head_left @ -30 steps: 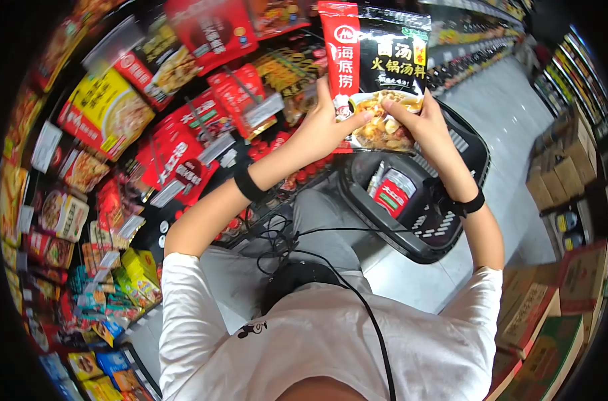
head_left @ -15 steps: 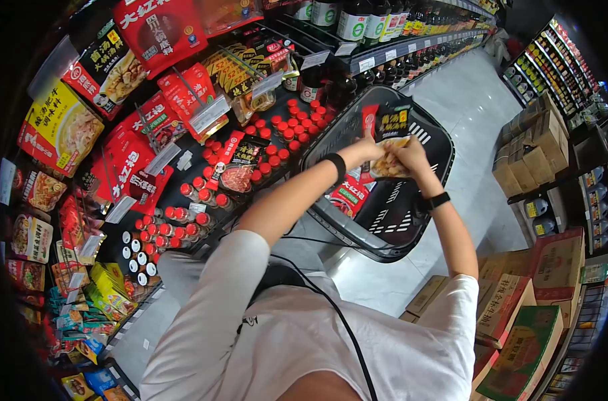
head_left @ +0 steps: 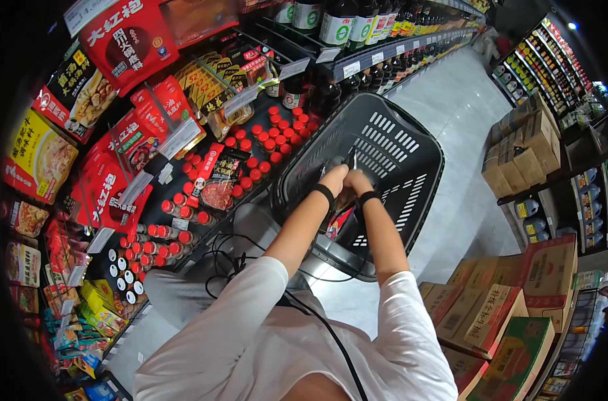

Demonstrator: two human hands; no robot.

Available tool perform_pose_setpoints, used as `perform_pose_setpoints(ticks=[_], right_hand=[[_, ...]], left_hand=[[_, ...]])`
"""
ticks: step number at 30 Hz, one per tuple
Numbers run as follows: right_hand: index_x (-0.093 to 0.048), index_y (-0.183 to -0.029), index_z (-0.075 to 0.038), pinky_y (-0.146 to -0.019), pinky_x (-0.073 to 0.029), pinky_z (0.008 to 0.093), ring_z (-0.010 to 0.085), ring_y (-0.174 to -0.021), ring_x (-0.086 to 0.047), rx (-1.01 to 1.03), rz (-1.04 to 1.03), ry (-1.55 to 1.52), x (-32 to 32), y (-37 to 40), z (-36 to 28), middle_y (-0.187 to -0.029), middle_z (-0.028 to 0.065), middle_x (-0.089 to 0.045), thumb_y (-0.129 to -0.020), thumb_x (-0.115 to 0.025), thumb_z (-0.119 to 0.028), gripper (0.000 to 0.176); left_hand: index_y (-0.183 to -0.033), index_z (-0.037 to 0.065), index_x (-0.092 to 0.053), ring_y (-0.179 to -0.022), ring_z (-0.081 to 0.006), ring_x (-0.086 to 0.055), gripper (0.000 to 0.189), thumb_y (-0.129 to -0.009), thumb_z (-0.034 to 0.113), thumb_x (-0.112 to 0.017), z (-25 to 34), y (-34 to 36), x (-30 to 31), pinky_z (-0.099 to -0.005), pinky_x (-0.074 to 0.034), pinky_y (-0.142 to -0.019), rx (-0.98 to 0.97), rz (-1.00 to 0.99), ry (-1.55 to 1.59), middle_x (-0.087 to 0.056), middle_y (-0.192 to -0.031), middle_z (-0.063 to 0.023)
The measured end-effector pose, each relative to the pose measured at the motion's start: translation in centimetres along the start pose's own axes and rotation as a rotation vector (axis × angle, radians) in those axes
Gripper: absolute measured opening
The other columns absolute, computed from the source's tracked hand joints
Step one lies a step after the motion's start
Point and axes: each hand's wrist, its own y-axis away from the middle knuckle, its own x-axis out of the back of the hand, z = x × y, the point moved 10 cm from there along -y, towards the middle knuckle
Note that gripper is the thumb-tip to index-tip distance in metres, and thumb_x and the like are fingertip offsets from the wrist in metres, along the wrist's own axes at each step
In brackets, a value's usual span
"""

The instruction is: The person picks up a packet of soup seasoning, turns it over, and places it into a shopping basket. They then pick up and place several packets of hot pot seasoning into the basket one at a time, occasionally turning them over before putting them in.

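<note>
Both my hands are down inside a black plastic shopping basket (head_left: 421, 144) with slotted sides. My left hand (head_left: 333, 180) and my right hand (head_left: 358, 182) are close together, fingers curled round a black-and-brown seasoning pouch (head_left: 346, 199). Most of the pouch is covered by my hands. Below them a red packet (head_left: 337, 226) lies in the basket, only partly in sight. On the shelf to the left of the basket, a black-and-red pouch (head_left: 217, 180) rests among red-capped jars (head_left: 270, 144).
Hanging red packets (head_left: 120, 184) crowd the left shelf. Dark bottles (head_left: 337, 27) line the upper shelf. Cardboard boxes (head_left: 484, 317) are stacked at lower right, with more boxes (head_left: 524, 157) beyond the tiled aisle (head_left: 451, 100). A black cable (head_left: 327, 327) crosses my shirt.
My hands have gone lower into the basket with the pouch and drawn together. The pouch, face up before, is now mostly hidden. The basket appears shifted slightly left in view.
</note>
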Motion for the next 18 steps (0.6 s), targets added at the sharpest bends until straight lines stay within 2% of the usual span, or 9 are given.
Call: perform_pose_setpoints(ticks=[1,3,7,8,9,11,13,17,18], right_hand=[[-0.051,-0.124,-0.007,-0.092,-0.042,0.0376,0.0251,-0.109,-0.056,-0.021,-0.054,0.013,-1.2,-0.2,0.5,-0.125,0.0098,-0.053,-0.078,-0.06,-0.027,0.051],[-0.065,-0.102,-0.007,-0.085,-0.047,0.0377,0.0339,-0.101,-0.058,0.126,0.022,0.088,-3.7,-7.5,3.0,-0.108,0.0165,-0.061,-0.068,-0.069,-0.038,0.046],[-0.063,-0.103,0.001,-0.082,-0.049,0.0407,0.0323,-0.099,-0.06,0.337,-0.123,0.208,-10.3,-15.5,3.9,-0.108,0.0204,-0.061,-0.066,-0.075,-0.036,0.054],[-0.062,-0.103,0.003,-0.083,-0.049,0.0402,0.0345,-0.1,-0.059,0.052,-0.033,-0.323,-7.0,-7.2,4.5,-0.108,0.0246,-0.059,-0.063,-0.077,-0.032,0.055],[-0.062,-0.103,0.003,-0.083,-0.048,0.0396,0.0368,-0.098,-0.059,0.132,0.133,-0.171,-7.3,-9.6,4.6,-0.11,0.0241,-0.059,-0.059,-0.079,-0.032,0.058],[-0.057,-0.114,0.0,-0.094,-0.041,0.0392,0.0369,-0.117,-0.047,0.209,0.102,0.025,-2.4,4.0,-1.0,-0.123,0.0234,-0.05,-0.077,-0.06,-0.039,0.054],[-0.058,-0.11,0.004,-0.091,-0.042,0.0403,0.0391,-0.115,-0.047,0.3,0.167,-0.086,-3.9,2.5,-0.8,-0.122,0.0255,-0.05,-0.081,-0.055,-0.032,0.046],[-0.051,-0.121,-0.002,-0.081,-0.047,0.0423,0.0313,-0.103,-0.058,0.42,0.285,-0.705,-10.7,-6.0,2.7,-0.114,0.0213,-0.058,-0.088,-0.05,-0.024,0.04],[-0.05,-0.122,-0.002,-0.08,-0.047,0.0417,0.0316,-0.1,-0.06,0.584,0.257,-0.515,-16.8,-16.1,4.7,-0.112,0.0212,-0.059,-0.082,-0.058,-0.029,0.048]], left_hand=[[-0.088,-0.001,-0.058,-0.08,-0.0256,-0.06,0.024,-0.083,0.02,-0.048,-0.6,-0.3,0.3,-0.038,-0.047,-0.075,0.034,0.017,-0.019,-0.062,-0.084,-0.0146],[-0.09,-0.004,-0.059,-0.082,-0.026,-0.06,0.03,-0.081,0.022,-0.046,-1.4,-0.7,0.8,-0.0367,-0.047,-0.078,0.099,0.053,-0.064,-0.062,-0.085,-0.0147],[-0.084,-0.002,-0.059,-0.074,-0.0211,-0.058,0.025,-0.08,0.02,-0.049,-1.6,-0.8,2.8,-0.0352,-0.046,-0.07,0.069,0.137,-0.198,-0.06,-0.08,-0.0117],[-0.085,-0.003,-0.059,-0.074,-0.0204,-0.057,0.026,-0.08,0.021,-0.049,-1.7,-0.8,2.8,-0.0343,-0.045,-0.07,0.079,0.156,-0.212,-0.059,-0.08,-0.0115],[-0.085,-0.003,-0.059,-0.074,-0.0205,-0.057,0.027,-0.08,0.021,-0.049,-2.0,-1.1,2.7,-0.0341,-0.045,-0.07,0.11,0.163,-0.229,-0.059,-0.08,-0.0118],[-0.084,-0.004,-0.059,-0.074,-0.0207,-0.057,0.028,-0.08,0.022,-0.05,-3.0,-1.3,3.3,-0.0337,-0.044,-0.071,0.179,0.18,-0.263,-0.059,-0.08,-0.0123],[-0.087,-0.004,-0.06,-0.076,-0.021,-0.057,0.03,-0.08,0.024,-0.051,-2.9,-1.1,3.0,-0.0323,-0.043,-0.076,0.129,0.119,-0.292,-0.061,-0.085,-0.0133],[-0.091,-0.003,-0.061,-0.08,-0.0217,-0.057,0.032,-0.081,0.025,-0.052,-1.0,1.1,3.4,-0.0319,-0.042,-0.079,0.237,0.287,-0.501,-0.061,-0.09,-0.0152],[-0.092,-0.003,-0.061,-0.08,-0.0219,-0.058,0.032,-0.081,0.025,-0.052,-1.0,1.9,3.3,-0.0325,-0.043,-0.078,0.272,0.301,-0.453,-0.061,-0.09,-0.0156]])
